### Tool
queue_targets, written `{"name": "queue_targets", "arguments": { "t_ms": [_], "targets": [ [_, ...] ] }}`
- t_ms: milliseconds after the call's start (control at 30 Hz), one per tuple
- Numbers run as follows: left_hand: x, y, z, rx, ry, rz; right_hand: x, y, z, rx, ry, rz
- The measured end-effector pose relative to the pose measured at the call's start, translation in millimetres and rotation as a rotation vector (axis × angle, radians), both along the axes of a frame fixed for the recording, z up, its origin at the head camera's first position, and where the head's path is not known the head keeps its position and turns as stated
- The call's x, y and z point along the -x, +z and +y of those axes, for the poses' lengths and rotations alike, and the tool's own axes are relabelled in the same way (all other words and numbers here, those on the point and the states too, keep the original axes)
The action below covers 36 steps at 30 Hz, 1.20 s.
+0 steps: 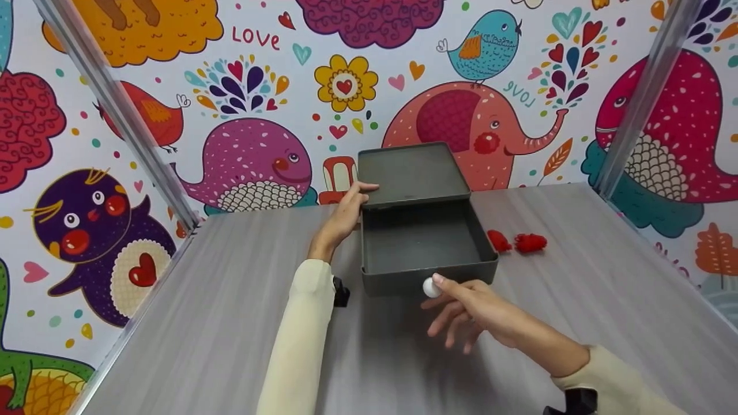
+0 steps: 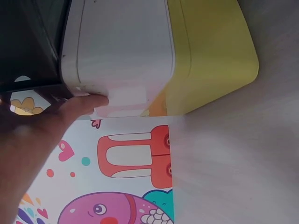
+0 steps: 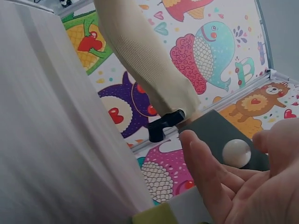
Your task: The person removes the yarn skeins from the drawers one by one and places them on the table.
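Note:
A small tiered drawer unit stands on the table, its dark grey top panel [image 1: 409, 173] at the back and its grey drawer [image 1: 429, 276] pulled out, showing a bare bottom. White [image 2: 124, 42] and yellow tiers [image 2: 215, 51] show on its side in the left wrist view. My left hand [image 1: 344, 213] holds the unit's left edge, fingertips over the top and a digit against the white side. A white round knob [image 3: 236, 153] sits on the drawer front. My right hand [image 1: 484, 311] is around the knob, thumb and fingers spread, with a gap beside it in the right wrist view.
Two red fuzzy objects [image 1: 529, 242] lie on the grey table [image 1: 253, 288] just right of the drawer. Walls with cartoon animals [image 1: 259, 155] enclose the table at the back and sides. Metal posts [image 1: 640, 109] run up the corners.

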State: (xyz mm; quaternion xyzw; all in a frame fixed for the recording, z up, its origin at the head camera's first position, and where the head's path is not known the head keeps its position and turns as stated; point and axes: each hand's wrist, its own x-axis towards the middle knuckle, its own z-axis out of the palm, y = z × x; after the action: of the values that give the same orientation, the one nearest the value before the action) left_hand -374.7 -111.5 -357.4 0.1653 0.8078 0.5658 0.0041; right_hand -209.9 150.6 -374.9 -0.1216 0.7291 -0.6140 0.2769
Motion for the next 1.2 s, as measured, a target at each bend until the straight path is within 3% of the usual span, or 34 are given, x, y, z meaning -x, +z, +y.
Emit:
{"name": "queue_targets", "arguments": {
  "t_ms": [733,1200],
  "targets": [
    [2.6,3.0,-0.1,0.008,-0.035,0.004,11.5,-6.7,-10.9,0.113,-0.07,-0.048],
    [0.5,1.9,-2.3,-0.003,-0.027,-0.026,26.6,-2.5,-17.7,0.084,-0.128,0.021]
  ]
}}
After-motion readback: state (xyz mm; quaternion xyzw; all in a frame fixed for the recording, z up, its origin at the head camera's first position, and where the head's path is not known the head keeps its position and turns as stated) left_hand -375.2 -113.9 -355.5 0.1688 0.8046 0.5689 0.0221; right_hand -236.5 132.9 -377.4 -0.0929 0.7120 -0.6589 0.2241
